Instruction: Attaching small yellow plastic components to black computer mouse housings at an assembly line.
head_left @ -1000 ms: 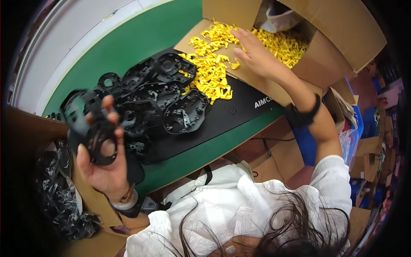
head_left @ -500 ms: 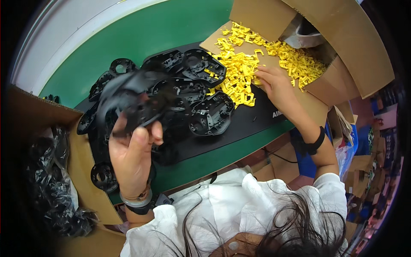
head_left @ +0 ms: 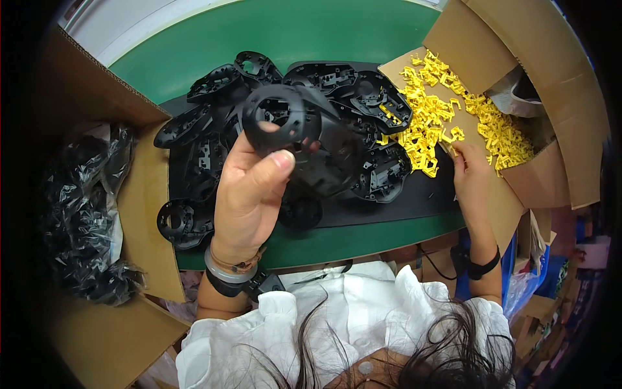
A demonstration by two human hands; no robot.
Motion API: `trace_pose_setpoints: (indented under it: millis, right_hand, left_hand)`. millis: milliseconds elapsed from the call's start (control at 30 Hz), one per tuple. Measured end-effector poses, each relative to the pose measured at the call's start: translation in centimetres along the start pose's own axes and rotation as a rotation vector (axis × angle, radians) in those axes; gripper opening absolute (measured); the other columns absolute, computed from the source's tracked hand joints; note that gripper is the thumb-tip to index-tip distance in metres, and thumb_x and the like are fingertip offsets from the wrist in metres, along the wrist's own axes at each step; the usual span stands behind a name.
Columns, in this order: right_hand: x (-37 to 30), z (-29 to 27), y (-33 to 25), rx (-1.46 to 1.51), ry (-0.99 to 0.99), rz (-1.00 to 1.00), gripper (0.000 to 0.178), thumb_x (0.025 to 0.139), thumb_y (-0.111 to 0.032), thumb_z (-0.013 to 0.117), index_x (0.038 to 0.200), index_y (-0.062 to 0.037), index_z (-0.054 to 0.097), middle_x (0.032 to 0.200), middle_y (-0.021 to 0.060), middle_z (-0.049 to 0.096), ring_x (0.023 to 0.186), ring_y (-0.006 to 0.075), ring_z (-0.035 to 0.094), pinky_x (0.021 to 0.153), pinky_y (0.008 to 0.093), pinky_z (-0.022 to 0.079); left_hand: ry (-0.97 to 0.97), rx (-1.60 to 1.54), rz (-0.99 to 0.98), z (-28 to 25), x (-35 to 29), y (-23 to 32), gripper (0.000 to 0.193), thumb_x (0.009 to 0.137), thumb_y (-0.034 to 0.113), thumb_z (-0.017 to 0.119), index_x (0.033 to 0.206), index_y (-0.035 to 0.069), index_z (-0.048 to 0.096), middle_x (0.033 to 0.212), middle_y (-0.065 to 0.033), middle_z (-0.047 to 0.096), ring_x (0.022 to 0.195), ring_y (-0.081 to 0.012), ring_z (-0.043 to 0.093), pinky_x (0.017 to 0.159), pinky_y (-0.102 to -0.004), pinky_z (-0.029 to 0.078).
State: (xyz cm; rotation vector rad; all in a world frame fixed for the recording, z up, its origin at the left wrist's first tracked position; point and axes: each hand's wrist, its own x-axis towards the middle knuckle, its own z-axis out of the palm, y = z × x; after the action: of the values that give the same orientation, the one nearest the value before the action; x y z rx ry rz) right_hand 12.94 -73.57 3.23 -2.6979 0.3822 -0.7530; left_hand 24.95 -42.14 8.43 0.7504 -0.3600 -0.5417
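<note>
My left hand (head_left: 253, 188) is raised over the table, thumb and fingers closed on a black plastic shell (head_left: 327, 152) with a round ring opening at one end. The shell is slightly blurred and tilted. At the edge of a heap of small yellow plastic clips (head_left: 424, 123), my right hand (head_left: 473, 172) has its fingertips pinched at a yellow clip (head_left: 455, 134). Beneath the held shell, several similar black shells (head_left: 382, 172) lie on a black mat (head_left: 343, 217), their ribbed insides showing. A few yellow pieces sit in the shell nearest the heap.
An open cardboard box (head_left: 544, 175) on the right spills the yellow clips over its flap. Another cardboard box (head_left: 146, 214) on the left holds black parts in clear plastic bags (head_left: 91, 220). The green table (head_left: 337, 29) extends behind the mat.
The view has shifted, so the table sits farther right. My left hand has turned the black shell, its ring opening now facing me. My right fingers have closed at a yellow clip.
</note>
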Motion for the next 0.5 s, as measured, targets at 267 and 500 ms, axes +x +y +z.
trace_pose_setpoints:
  millis: [267,500]
  right_hand:
    - [4.3,-3.3,-13.6,1.316,-0.213,0.134,0.021,0.088,-0.005,0.057,0.106,0.0037,0.055,0.089,0.0055,0.061,0.076,0.01,0.059,0.071,0.0222,0.049]
    - [5.7,-1.1,-16.2,1.342,-0.282,-0.286,0.021,0.085,0.002,0.057,0.106,0.002,0.053,0.096,0.007,0.061,0.092,0.0139,0.06,0.082,0.0249,0.046]
  left_hand:
    - [-0.042,0.046,0.065,0.5,-1.1,-1.8,0.051,0.082,0.016,0.065,0.127,0.007,0.043,0.125,-0.0125,0.049,0.118,-0.0258,0.047,0.095,-0.042,0.044]
    - [-0.197,0.021,-0.17,1.8,-1.6,0.3,0.076,0.079,0.024,0.066,0.138,-0.002,0.026,0.125,-0.0138,0.049,0.114,-0.0225,0.05,0.099,-0.0378,0.039]
